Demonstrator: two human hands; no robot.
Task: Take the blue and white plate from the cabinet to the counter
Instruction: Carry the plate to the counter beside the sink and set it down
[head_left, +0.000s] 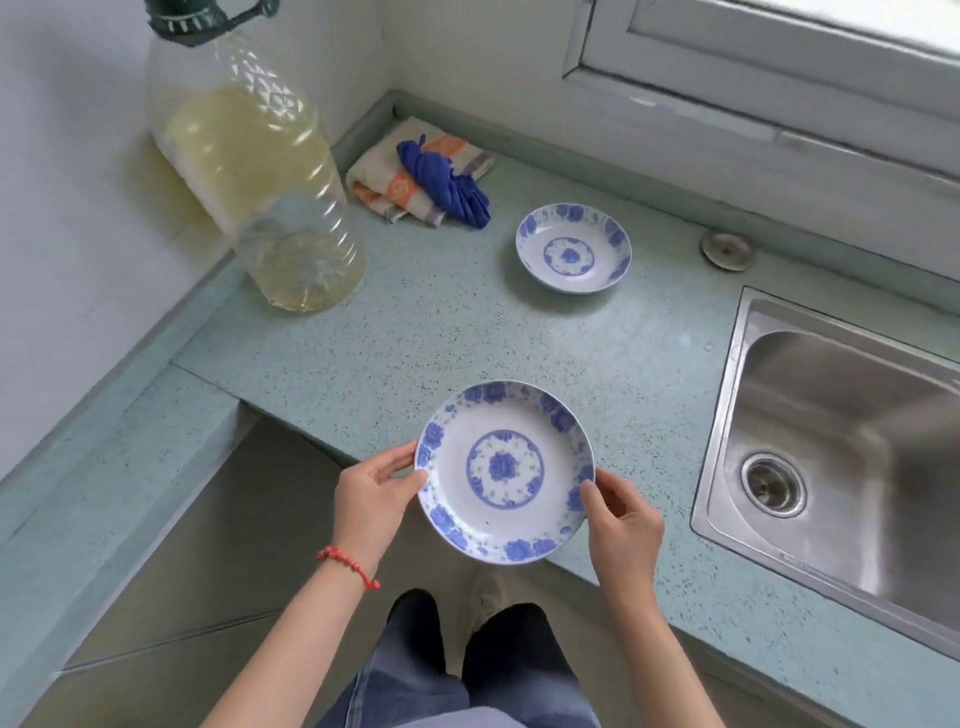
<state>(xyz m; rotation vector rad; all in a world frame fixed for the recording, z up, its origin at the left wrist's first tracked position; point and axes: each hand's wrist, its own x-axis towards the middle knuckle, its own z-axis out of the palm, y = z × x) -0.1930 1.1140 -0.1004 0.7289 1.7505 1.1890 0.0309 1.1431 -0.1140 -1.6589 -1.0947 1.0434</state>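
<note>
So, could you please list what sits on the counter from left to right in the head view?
Oil bottle → cloths → small plate → metal cap → sink.

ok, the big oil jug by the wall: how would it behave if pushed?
The oil jug looks roughly half full, so probably heavy. Tall with a narrower base, it may tip if pushed high. Its thin clear plastic likely flexes.
</note>
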